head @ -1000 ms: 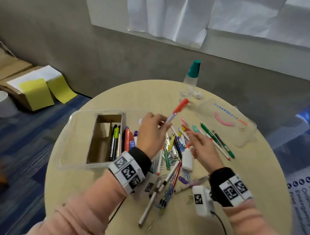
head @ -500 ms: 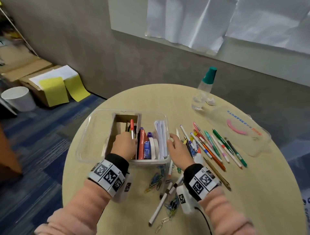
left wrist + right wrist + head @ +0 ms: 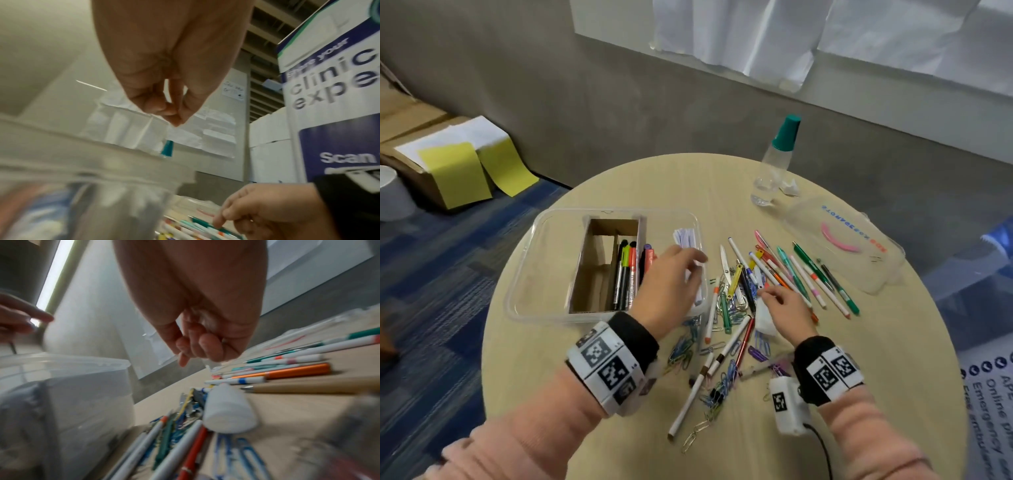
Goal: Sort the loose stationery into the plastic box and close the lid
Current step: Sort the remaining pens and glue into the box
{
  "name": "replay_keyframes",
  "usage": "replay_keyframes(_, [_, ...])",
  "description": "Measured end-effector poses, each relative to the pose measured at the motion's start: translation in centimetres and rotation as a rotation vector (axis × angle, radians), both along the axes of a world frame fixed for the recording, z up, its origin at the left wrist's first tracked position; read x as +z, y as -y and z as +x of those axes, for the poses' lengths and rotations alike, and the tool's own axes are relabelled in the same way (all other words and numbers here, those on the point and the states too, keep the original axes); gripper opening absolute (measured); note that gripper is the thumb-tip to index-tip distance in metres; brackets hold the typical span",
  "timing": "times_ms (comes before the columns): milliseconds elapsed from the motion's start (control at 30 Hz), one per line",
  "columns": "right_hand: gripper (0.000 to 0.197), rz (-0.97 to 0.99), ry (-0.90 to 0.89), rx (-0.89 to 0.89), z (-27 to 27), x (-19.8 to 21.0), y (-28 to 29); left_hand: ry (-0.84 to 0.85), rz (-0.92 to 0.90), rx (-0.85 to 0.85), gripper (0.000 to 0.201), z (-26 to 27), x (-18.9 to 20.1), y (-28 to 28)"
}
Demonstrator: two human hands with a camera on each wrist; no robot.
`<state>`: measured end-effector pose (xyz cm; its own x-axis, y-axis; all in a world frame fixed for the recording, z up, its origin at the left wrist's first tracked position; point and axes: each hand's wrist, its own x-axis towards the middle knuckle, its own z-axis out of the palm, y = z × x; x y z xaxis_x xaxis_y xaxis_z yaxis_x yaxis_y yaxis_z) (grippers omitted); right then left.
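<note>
The clear plastic box sits on the left of the round table, with a cardboard divider holding several pens and a white paper stack. My left hand hovers over the box's right end, its fingers loose and empty; the left wrist view shows the left hand with fingertips bunched around nothing. My right hand reaches into the loose pens, loosely curled. The right hand grips nothing above an orange pen. The clear lid lies at the right.
A green-capped bottle stands at the table's back. A white glue stick and paper clips lie near the front of the pile. Cardboard boxes with yellow paper sit on the floor at left.
My left hand carried a red-capped pen from the pile into the box's divider, let it go and came away empty toward the right. My right hand moved from the box's side to the pens.
</note>
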<state>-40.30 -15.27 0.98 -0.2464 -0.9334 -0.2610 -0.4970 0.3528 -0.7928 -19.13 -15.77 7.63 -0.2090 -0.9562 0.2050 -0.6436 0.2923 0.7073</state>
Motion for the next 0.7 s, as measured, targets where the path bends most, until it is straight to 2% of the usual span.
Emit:
replay_keyframes(67, [0.021, 0.023, -0.045, -0.089, -1.8, -0.7, -0.6, 0.010, 0.007, -0.153, 0.021, -1.7, -0.1, -0.9])
replay_keyframes(133, [0.020, 0.031, -0.099, -0.146, -3.1, -1.3, -1.3, 0.097, 0.040, -0.243, 0.020, -3.2, -1.0, -1.6])
replay_keyframes(233, [0.016, 0.031, -0.117, -0.136, -4.0, -1.9, -2.6, 0.411, 0.225, -0.281, 0.020, -4.9, -3.0, -2.3])
replay_keyframes(333, [0.011, 0.038, -0.128, -0.040, -3.3, -2.3, -3.7, 0.733, 0.439, -0.319, 0.018, -5.2, -4.7, -2.9])
replay_keyframes(400, [0.010, 0.018, -0.175, 0.066, -2.3, -2.6, -4.2, 0.832, 0.509, -0.363, 0.024, -5.0, -6.1, -3.3])
replay_keyframes(500, [0.016, -0.054, -0.422, 0.324, -0.5, -2.7, -4.2, 0.874, 0.585, -0.379, 0.033, -4.7, -7.9, -3.6])
replay_keyframes(600, [0.023, -0.102, -0.650, 0.583, 1.4, -2.5, -3.4, 0.868, 0.619, -0.348, 0.030, -4.6, -8.8, -3.5])
replay_keyframes(700, [0.026, -0.055, -0.825, 0.782, 3.0, -3.1, -2.6, 0.780, 0.625, -0.302, 0.026, -4.3, -8.8, -3.3])
